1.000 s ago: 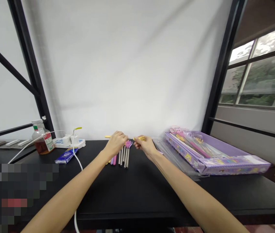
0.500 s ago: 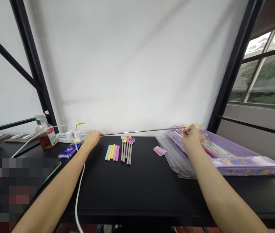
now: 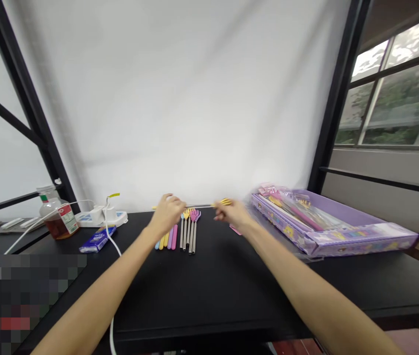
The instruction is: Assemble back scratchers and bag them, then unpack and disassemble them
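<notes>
A telescopic back scratcher (image 3: 199,205) with a yellow claw head stretches level between my two hands, above the far part of the black table. My left hand (image 3: 167,213) is closed around its handle end, and a bit of yellow pokes out beyond the fingers. Near the claw, my right hand (image 3: 233,214) grips the other end. Below lie several metal rods with coloured claw heads (image 3: 191,234), side by side. To their left is a row of blue, yellow, purple and pink handles (image 3: 167,239), partly covered by my left hand. A pink card (image 3: 235,230) shows under my right wrist.
At right sits an open purple box (image 3: 365,231) holding wrapped back scratchers, with clear plastic (image 3: 283,236) beside it. Leftward are a white power strip (image 3: 121,218), a blue packet (image 3: 96,240), a glass bottle (image 3: 59,219) and a white cable (image 3: 112,325) running over the table edge.
My hands have come much closer together, and the rod between them is shorter. My right hand has moved left from the box. The view has shifted slightly to the right.
</notes>
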`<state>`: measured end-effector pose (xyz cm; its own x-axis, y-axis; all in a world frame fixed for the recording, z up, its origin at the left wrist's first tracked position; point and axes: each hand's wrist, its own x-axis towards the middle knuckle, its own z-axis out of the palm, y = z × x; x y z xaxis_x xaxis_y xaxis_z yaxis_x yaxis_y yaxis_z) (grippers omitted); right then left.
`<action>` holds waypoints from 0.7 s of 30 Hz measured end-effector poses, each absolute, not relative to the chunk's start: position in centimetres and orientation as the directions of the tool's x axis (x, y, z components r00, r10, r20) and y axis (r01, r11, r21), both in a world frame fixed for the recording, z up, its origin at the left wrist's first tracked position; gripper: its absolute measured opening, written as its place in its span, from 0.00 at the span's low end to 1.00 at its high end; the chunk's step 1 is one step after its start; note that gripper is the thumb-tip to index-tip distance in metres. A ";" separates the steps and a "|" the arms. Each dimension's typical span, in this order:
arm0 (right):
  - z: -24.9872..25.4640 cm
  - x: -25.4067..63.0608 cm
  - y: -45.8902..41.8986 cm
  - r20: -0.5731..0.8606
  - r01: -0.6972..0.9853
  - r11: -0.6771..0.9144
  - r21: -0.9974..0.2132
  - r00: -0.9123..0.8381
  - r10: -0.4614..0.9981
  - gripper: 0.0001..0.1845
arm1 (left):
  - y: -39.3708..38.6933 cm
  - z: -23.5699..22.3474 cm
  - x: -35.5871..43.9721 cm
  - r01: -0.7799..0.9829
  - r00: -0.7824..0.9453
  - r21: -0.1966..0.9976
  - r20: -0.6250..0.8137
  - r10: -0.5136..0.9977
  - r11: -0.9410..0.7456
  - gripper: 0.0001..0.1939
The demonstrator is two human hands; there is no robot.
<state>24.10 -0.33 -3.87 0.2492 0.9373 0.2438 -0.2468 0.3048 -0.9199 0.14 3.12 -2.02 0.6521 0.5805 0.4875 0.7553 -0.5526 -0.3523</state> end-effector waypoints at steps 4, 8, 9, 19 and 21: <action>-4.5 20.7 -1.0 0.333 -0.129 0.335 -0.933 0.035 0.942 0.16 | 1.5 -1.8 3.0 0.702 0.700 -0.390 0.532 0.476 -0.596 0.11; -3.8 21.9 -0.9 0.344 -0.060 0.342 -0.938 -0.032 0.938 0.20 | 0.8 -2.2 2.7 0.740 0.663 -0.344 0.524 0.535 -0.578 0.11; -3.5 22.5 -0.8 0.344 -0.050 0.342 -0.939 -0.053 0.937 0.22 | 0.6 -2.3 2.6 0.759 0.639 -0.314 0.533 0.555 -0.571 0.11; -1.9 33.6 -1.5 0.540 0.934 -0.018 -0.356 0.221 0.812 0.16 | 0.8 -4.0 0.9 0.812 0.569 -0.177 0.453 0.686 -0.557 0.16; -2.2 35.3 -1.4 0.479 0.964 -0.123 -0.237 0.226 0.848 0.20 | 1.2 -4.5 0.7 0.802 0.585 -0.183 0.436 0.684 -0.569 0.16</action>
<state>35.29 -1.38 -2.22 0.2257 0.8482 0.4792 0.9638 -0.1228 -0.2366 0.68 1.18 -4.47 0.5851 0.6840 0.4356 0.8016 -0.5693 -0.1826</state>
